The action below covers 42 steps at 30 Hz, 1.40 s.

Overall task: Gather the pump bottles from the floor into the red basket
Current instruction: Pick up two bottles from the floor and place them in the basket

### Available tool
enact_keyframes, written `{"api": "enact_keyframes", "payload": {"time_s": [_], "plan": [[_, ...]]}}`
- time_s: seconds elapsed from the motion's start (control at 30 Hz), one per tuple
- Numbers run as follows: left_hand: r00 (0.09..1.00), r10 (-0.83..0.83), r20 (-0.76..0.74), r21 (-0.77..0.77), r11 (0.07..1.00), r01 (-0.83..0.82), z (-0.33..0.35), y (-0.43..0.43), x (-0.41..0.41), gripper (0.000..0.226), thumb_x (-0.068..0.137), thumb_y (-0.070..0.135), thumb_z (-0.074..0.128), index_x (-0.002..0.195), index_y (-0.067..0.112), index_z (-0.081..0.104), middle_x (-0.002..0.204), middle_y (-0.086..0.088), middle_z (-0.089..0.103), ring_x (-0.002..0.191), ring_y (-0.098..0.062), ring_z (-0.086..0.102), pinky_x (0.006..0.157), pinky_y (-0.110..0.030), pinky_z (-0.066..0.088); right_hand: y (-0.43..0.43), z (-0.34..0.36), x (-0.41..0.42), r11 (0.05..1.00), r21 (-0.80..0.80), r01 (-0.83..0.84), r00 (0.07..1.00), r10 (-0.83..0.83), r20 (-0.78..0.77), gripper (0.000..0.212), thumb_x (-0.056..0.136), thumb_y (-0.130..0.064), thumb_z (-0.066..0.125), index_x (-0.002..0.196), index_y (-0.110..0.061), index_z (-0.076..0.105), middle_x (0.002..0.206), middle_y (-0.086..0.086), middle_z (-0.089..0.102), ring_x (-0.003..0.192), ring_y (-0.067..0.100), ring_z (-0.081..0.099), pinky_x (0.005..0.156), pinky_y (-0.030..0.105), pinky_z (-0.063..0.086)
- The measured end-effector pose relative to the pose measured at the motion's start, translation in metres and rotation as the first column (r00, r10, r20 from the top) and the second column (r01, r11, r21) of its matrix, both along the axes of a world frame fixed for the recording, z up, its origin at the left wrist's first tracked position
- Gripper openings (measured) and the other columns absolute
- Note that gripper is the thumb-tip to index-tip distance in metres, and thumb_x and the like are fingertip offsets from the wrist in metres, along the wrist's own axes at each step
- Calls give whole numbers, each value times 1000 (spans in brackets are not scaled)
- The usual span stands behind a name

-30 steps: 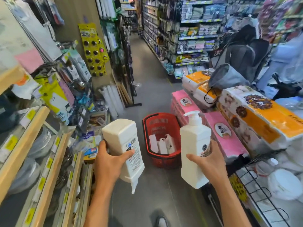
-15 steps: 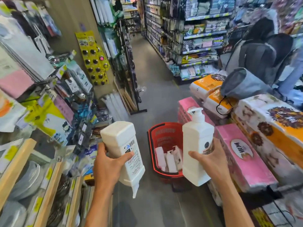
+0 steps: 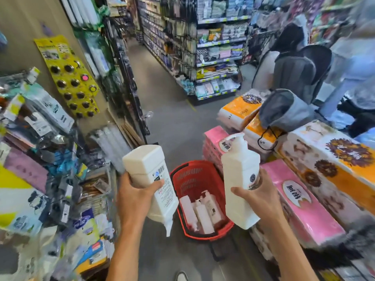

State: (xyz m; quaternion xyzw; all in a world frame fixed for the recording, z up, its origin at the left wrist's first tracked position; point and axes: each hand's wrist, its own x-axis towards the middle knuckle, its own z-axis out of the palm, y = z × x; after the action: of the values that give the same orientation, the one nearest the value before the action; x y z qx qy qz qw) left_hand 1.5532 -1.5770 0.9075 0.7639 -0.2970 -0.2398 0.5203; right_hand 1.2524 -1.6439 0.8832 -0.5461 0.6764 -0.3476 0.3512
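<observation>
Head: barcode label (image 3: 161, 170) on pump bottle (image 3: 144, 160)

Left white plastic pump bottle (image 3: 150, 179), upside down: barcode and blocks of fine print on its side, too small to read.
Right white plastic pump bottle (image 3: 240, 179): round dark emblem above small print, unreadable.
Near pink wrapped tissue pack (image 3: 304, 216) and far pink wrapped tissue pack (image 3: 213, 138): each has a white oval label with two large dark Chinese characters, not surely legible.
Orange-and-white wrapped paper pack (image 3: 239, 110): blurred script.

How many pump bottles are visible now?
5 pump bottles: one inverted in the left hand, one upright in the right hand, three in the red basket; others may be hidden.
</observation>
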Motion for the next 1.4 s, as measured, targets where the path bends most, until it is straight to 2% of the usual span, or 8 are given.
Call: {"api": "enact_keyframes", "payload": {"time_s": [0.2, 0.3, 0.5, 0.63, 0.83, 1.0, 1.17, 1.4], "plan": [[989, -116, -92, -45, 993, 113, -12, -65, 3, 59, 62, 14, 93, 109, 23, 56, 96, 16, 66, 88, 0, 63, 68, -29, 47, -26, -1, 7, 994, -11, 106, 994, -106, 18, 73, 55, -44, 90, 115, -48, 48, 107, -17, 66, 99, 14, 66, 85, 52, 56], [977, -185, -107, -2, 983, 186, -26, -88, 1, 61, 59, 17, 95, 108, 24, 59, 98, 10, 70, 88, -6, 67, 69, -31, 51, -32, -10, 5, 987, 25, 156, 987, -157, 31, 76, 57, -41, 91, 120, -48, 48, 108, -18, 65, 100, 13, 65, 85, 52, 56], [972, -204, -115, 93, 972, 215, -49, -141, -5, 71, 43, 41, 89, 105, 25, 59, 98, 8, 71, 90, -17, 69, 82, -44, 56, -63, -36, -4, 978, 82, 190, 982, -188, -29, 74, 56, -43, 91, 116, -33, 50, 101, -14, 62, 91, 14, 64, 78, 49, 57], [970, -219, -104, 125, 965, 232, -60, -179, -11, 64, 57, 19, 96, 108, 20, 57, 100, 5, 70, 88, -10, 66, 70, -32, 49, -97, -58, -10, 962, 127, 243, 968, -249, 33, 73, 63, -34, 92, 122, -31, 49, 103, -13, 63, 94, 16, 63, 79, 46, 55], [956, -283, -78, 186, 938, 293, -96, -213, -22, 59, 58, 7, 95, 99, 24, 57, 95, 8, 69, 85, -6, 66, 71, -33, 50, -136, -100, 2, 933, 207, 295, 938, -324, 120, 77, 65, -31, 92, 127, -33, 46, 104, -22, 60, 98, 16, 61, 78, 40, 48], [953, -274, -128, 294, 907, 301, -134, -233, -33, 65, 56, 17, 97, 107, 25, 58, 97, 8, 71, 89, -11, 69, 77, -40, 55, -153, -134, 17, 903, 323, 283, 931, -340, 134, 78, 63, -34, 91, 126, -38, 45, 108, -20, 62, 101, 14, 61, 83, 44, 52], [952, -260, -159, 382, 873, 302, -167, -259, -34, 60, 56, 21, 97, 96, 31, 54, 94, 12, 69, 86, -7, 67, 77, -42, 55, -171, -158, 28, 870, 410, 275, 934, -344, 102, 82, 58, -40, 89, 127, -41, 44, 108, -23, 62, 102, 10, 60, 86, 43, 52], [943, -253, -219, 537, 776, 332, -282, -307, -47, 76, 38, 56, 86, 100, 37, 46, 97, 14, 67, 90, -16, 68, 84, -48, 56, -225, -251, 48, 798, 578, 170, 973, -229, 30, 81, 66, -37, 89, 133, -34, 44, 104, -27, 57, 93, 1, 56, 76, 32, 44]]}}
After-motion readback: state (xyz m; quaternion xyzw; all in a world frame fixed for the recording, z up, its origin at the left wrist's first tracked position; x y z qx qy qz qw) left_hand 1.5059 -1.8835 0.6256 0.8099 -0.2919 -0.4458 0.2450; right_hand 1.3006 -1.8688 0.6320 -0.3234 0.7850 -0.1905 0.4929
